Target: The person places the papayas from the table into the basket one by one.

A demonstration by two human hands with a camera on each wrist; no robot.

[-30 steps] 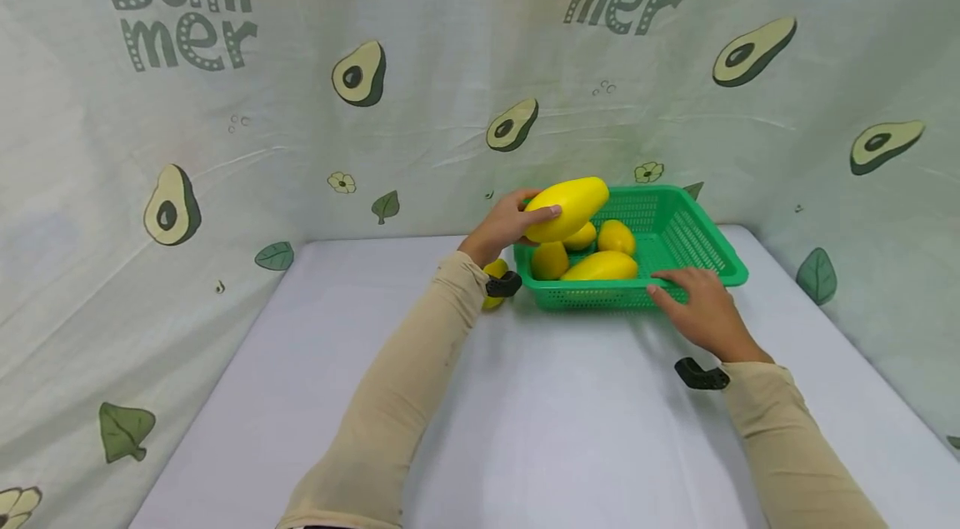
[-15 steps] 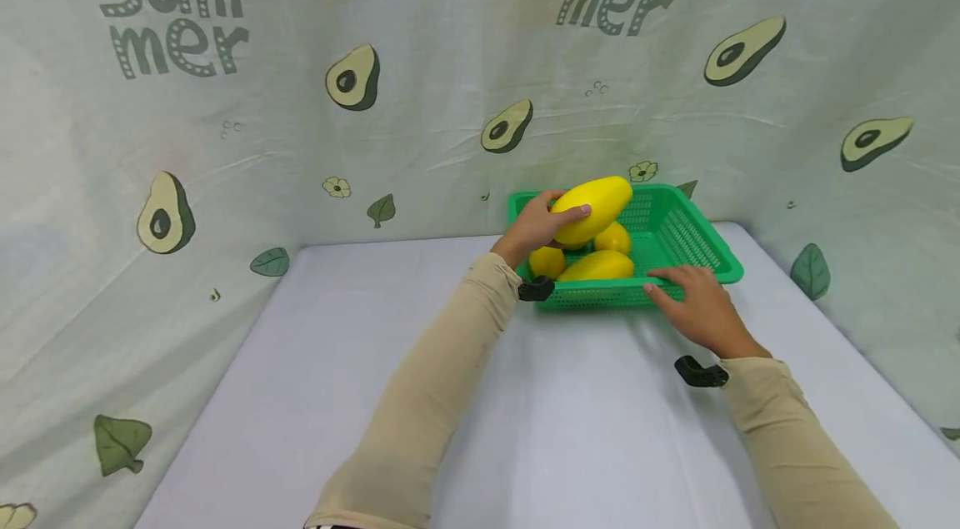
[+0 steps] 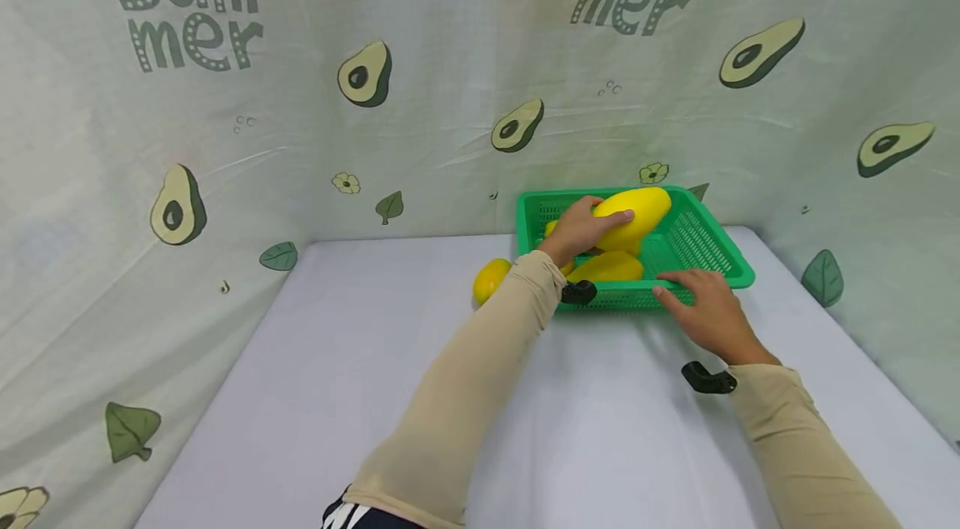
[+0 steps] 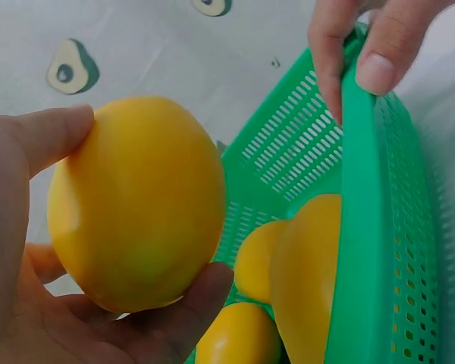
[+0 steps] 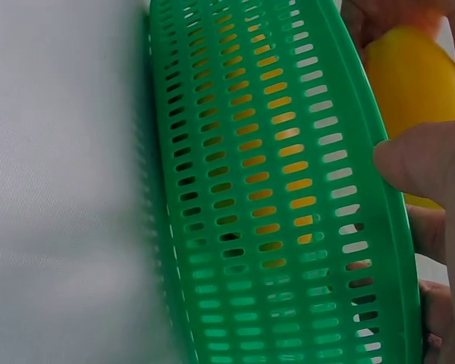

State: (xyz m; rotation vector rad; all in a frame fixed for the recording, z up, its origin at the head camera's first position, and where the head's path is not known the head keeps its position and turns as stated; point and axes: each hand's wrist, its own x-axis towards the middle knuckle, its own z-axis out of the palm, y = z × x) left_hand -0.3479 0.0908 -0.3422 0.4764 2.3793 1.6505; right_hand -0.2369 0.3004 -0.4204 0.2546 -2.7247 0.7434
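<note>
My left hand [image 3: 581, 227] grips a large yellow mango-shaped fruit [image 3: 633, 217] above the green plastic basket [image 3: 731, 269]. In the left wrist view its thumb presses one side of the fruit [image 4: 140, 205] and the fingers curl under the other. My right hand [image 3: 708, 312] pinches the basket's near rim, thumb outside and fingers inside, as the left wrist view shows. Inside the basket, at the left, lie several yellow fruits, among them a long one [image 3: 607, 266] along the near wall. My left hand and the held fruit partly hide the others.
Left of the basket, a small yellow fruit [image 3: 491, 281] lies on the white table [image 3: 375, 329], partly behind my left sleeve. A printed cloth [image 3: 435, 46] with avocados hangs close behind the basket and along the sides.
My left hand has carried the large fruit rightward, from the basket's left edge to over its middle, and slightly lower. The small fruit on the table shows again. My right hand stays on the rim.
</note>
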